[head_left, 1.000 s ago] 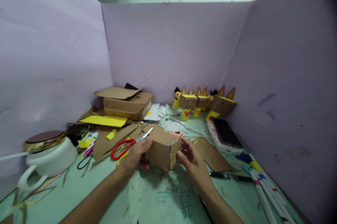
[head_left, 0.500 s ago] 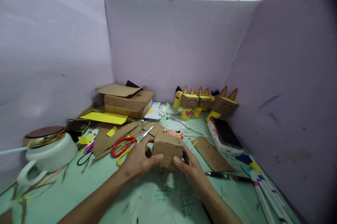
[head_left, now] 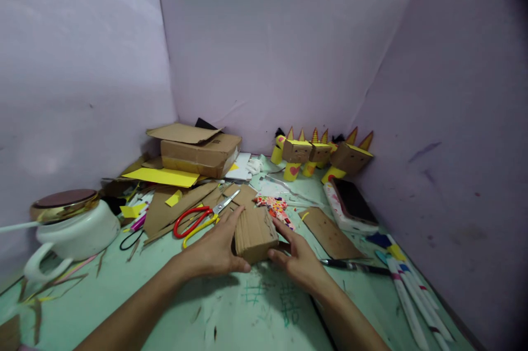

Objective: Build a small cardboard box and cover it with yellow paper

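A small brown cardboard box (head_left: 256,230) is between my two hands, low over the green tabletop; whether it rests on the table I cannot tell. My left hand (head_left: 214,249) grips its left side, fingers along the far edge and thumb at the front lower corner. On the right side, my right hand (head_left: 300,262) holds it with the fingertips and thumb. Just beyond my left hand lie scissors (head_left: 203,221) with red and yellow handles, their blades apart. A colourful patterned glue gun-like object (head_left: 273,206) lies behind the box, partly hidden by it.
Cardboard scraps and a larger carton (head_left: 198,155) fill the back left. A white mug (head_left: 78,232) with a lid stands at left. Cardboard-headed figures (head_left: 297,152) line the back. A phone (head_left: 353,199), flat cardboard (head_left: 332,235), a pen (head_left: 350,265) and markers (head_left: 408,296) lie at right.
The box has been turned and tilted between my hands, so a ridged top face now shows. My left hand has shifted left around its side. The camera view has tipped slightly downward.
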### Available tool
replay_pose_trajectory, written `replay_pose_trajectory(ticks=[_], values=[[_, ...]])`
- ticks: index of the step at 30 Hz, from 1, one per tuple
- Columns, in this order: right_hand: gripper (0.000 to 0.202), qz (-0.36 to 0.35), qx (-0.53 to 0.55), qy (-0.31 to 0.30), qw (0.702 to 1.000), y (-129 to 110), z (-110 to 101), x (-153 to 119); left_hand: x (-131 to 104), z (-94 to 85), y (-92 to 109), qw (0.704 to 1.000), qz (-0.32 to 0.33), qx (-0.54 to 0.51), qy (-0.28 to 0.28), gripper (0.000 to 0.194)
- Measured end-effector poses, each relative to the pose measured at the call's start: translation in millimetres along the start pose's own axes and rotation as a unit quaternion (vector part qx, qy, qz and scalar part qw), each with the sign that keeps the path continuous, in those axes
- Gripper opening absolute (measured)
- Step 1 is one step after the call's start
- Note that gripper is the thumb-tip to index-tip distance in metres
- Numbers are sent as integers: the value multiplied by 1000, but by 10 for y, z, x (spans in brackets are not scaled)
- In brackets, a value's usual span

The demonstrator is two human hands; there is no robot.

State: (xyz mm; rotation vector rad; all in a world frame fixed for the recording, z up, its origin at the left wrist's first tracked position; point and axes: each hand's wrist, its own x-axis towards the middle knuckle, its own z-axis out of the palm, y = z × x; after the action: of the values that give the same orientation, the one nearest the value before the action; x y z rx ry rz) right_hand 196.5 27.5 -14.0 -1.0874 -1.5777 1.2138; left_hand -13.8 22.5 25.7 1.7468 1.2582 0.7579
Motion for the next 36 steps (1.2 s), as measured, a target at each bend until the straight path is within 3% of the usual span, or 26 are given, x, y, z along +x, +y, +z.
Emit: replay_pose_trajectory(ticks=[5, 14, 21, 24, 30, 33, 36], values=[[79, -5, -67, 27, 997, -138, -12, -50, -8, 81, -16, 998, 10, -60, 25, 108], [51, 37, -88, 179, 979, -164, 159, 72, 52, 93, -30, 999, 16, -16, 33, 110], [26, 45, -91, 224, 969, -134, 71, 223, 60, 77, -26, 999, 35, -13, 32, 102], [30, 43, -76, 219, 972, -105, 1, 235, 58, 79, -10, 999, 32, 16, 23, 104], [59, 61, 20, 185, 981, -102, -138, 164, 64, 89, -22, 1000, 22, -2, 22, 113], [66, 12, 36, 105, 994, -120, -144, 93, 52, 61, -16, 1000, 12, -23, -1, 117], [89, -65, -32, 20, 997, -98, -104, 29, 36, 1, -21, 998, 4, -47, -42, 121]])
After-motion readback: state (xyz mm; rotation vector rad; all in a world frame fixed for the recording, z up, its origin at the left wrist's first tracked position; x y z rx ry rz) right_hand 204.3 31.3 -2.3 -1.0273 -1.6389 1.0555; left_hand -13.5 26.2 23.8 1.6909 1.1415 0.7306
